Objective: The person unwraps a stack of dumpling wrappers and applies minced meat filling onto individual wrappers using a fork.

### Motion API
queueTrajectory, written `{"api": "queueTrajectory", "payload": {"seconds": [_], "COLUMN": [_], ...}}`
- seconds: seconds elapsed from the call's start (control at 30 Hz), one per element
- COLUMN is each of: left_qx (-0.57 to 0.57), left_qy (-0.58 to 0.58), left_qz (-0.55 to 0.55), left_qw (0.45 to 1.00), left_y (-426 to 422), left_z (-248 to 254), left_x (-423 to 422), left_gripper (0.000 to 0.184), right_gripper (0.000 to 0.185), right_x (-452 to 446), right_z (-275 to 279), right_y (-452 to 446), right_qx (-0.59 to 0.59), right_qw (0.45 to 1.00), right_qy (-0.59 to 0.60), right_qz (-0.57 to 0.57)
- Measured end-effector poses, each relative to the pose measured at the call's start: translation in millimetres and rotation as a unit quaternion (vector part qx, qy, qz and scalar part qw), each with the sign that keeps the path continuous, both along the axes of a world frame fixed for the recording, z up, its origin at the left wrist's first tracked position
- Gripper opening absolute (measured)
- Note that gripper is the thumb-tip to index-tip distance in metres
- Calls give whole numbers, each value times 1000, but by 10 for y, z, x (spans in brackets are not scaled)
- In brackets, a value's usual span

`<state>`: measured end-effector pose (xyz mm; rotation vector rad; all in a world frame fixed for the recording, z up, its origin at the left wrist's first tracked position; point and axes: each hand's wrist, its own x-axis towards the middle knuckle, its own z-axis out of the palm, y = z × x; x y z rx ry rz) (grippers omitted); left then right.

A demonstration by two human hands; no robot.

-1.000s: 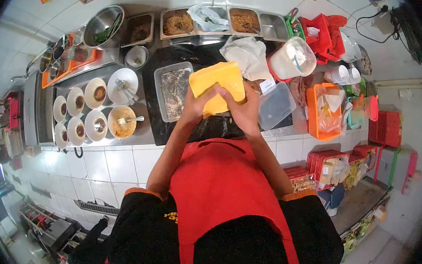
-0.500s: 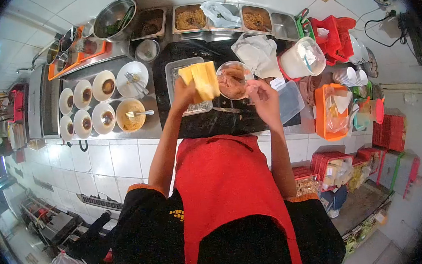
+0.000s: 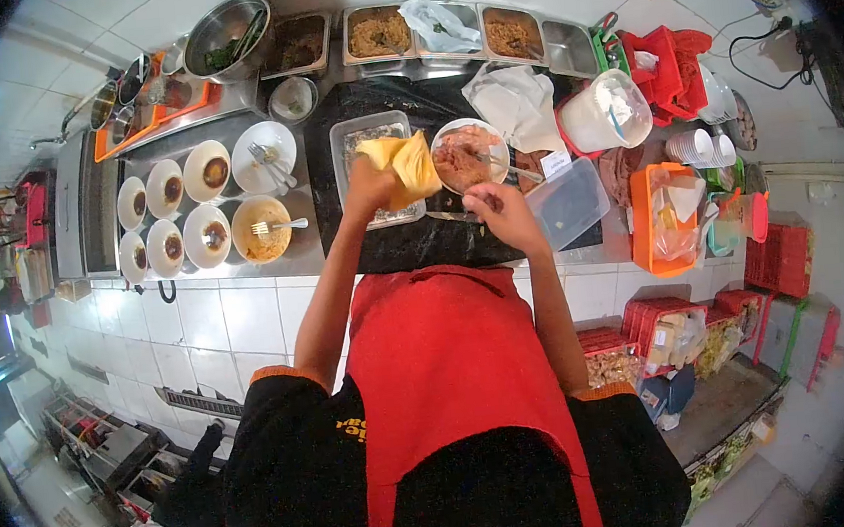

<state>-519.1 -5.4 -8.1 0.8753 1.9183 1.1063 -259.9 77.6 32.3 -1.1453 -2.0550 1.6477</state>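
Observation:
My left hand (image 3: 369, 190) is closed around a stack of thin yellow sheets (image 3: 412, 168), held above a clear plastic tub (image 3: 344, 148) with pale powdery bits inside. Just right of the sheets is a white bowl of pink minced meat (image 3: 461, 156), with a metal utensil (image 3: 516, 168) resting in it, its handle pointing right. My right hand (image 3: 500, 208) is below the bowl's lower right edge, thumb and fingers pinched together; what they hold, if anything, is too small to tell. A thin flat tool (image 3: 452, 217), partly hidden, lies on the black surface (image 3: 396, 251) below the bowl.
Several bowls with dark sauce (image 3: 207, 236) and a plate with cutlery (image 3: 266, 157) stand at left. Metal food trays (image 3: 378, 34) line the back. At right are a clear lid (image 3: 571, 204), a white tub (image 3: 606, 113) and an orange basket (image 3: 661, 220).
The yellow stack first sat between both hands; now only my left hand has it, its sheets fanned. My right hand let go, reached to the meat bowl and has since drawn slightly down and left.

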Motion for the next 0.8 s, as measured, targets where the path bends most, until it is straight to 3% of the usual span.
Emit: {"api": "queueTrajectory", "payload": {"seconds": [0.1, 0.13, 0.2, 0.23, 0.27, 0.33, 0.37, 0.43, 0.57, 0.67, 0.7, 0.8], "left_qx": [89, 87, 115, 115, 118, 121, 141, 161, 193, 246, 275, 287], "left_qy": [-292, -294, -447, -446, -472, -497, -496, -494, -482, -495, -502, -556], "left_qz": [35, 35, 31, 32, 52, 73, 49, 24, -7, -10, -12, -30], "left_qw": [951, 951, 887, 887, 872, 856, 855, 854, 854, 833, 820, 780], "left_y": [-107, -158, -217, -257, -287, -318, -332, -342, -382, -406, -405, -374], "left_z": [375, 499, 683, 727, 762, 720, 613, 612, 588, 623, 648, 598], "left_x": [159, 209, 289, 332, 376, 406, 414, 429, 453, 446, 439, 431], "left_gripper": [37, 37, 45, 45, 49, 53, 59, 65, 74, 75, 74, 77], "right_gripper": [36, 36, 51, 62, 62, 57, 57, 51, 46, 43, 43, 43], "right_x": [-146, -183, -305, -332, -331, -398, -431, -503, -600, -598, -606, -708], "right_z": [-113, -173, -230, -218, -201, 172, 322, 583, 873, 964, 976, 1220], "right_y": [0, 11, 82, 111, 114, 75, 40, -40, -56, -75, -87, -162], "right_qx": [9, 7, -52, -10, -10, -43, -44, -176, -172, -111, 21, 199], "right_qw": [996, 996, 987, 989, 989, 964, 964, 948, 942, 961, 972, 949], "right_qy": [78, 77, 135, 141, 142, 256, 256, 260, 288, 251, 231, 240], "right_qz": [-45, -46, -76, -46, -46, 52, 52, 57, 33, 44, 43, 44]}}
